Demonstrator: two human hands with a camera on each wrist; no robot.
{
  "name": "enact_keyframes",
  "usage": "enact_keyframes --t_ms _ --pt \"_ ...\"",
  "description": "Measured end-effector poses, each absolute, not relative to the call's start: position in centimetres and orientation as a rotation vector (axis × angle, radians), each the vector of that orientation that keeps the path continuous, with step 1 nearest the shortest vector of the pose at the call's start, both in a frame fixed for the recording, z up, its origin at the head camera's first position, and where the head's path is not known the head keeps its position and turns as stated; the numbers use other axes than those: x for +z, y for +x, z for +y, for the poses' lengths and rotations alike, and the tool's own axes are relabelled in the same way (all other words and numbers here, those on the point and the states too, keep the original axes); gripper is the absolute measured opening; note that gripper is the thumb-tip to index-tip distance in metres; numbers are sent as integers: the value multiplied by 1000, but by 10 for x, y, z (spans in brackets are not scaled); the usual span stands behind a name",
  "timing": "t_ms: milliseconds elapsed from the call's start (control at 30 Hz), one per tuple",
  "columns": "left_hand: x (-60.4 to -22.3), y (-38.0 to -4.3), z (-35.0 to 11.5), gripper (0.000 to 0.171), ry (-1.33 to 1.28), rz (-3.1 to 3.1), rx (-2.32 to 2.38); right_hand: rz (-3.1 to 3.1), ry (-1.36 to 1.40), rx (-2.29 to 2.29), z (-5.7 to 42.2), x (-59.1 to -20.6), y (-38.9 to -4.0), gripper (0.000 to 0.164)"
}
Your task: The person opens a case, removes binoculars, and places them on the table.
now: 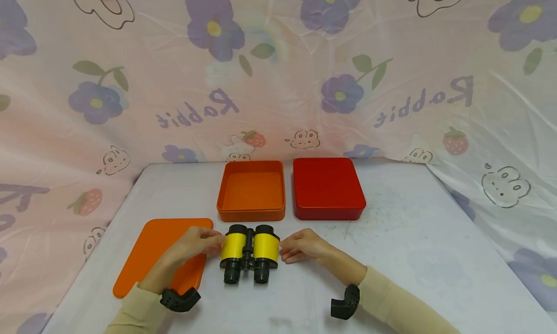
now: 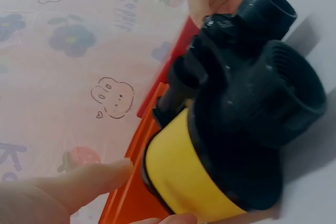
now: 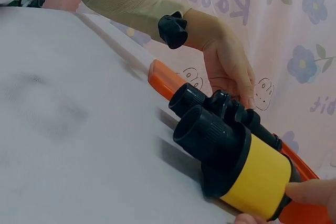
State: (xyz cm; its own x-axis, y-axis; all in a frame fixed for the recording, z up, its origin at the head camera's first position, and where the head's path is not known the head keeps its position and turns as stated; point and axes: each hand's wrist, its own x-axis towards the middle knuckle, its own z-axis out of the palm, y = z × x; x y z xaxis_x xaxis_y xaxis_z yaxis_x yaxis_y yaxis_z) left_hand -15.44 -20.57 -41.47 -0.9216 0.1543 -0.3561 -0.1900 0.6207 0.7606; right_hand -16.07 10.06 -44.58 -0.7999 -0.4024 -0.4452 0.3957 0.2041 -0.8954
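Yellow-and-black binoculars (image 1: 248,250) are flanked by the left hand (image 1: 197,242) and right hand (image 1: 307,244), both loosely extended; an orange lid (image 1: 158,244) is seen beneath the left.

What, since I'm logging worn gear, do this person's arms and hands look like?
On the left, a long beige fabric sleeve and a black, angular, plastic-looking wrist device; on the right, a matching beige fabric sleeve and a similar black wrist device. The left hand and right hand wear no gloves. No cables or lettering can be made out.
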Motion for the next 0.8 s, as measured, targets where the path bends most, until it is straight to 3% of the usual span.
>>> enact_keyframes --t_ms 800 --pt "-380 -171 -193 48 165 2418 1391 1979 -128 -1705 125 -431 -170 40"
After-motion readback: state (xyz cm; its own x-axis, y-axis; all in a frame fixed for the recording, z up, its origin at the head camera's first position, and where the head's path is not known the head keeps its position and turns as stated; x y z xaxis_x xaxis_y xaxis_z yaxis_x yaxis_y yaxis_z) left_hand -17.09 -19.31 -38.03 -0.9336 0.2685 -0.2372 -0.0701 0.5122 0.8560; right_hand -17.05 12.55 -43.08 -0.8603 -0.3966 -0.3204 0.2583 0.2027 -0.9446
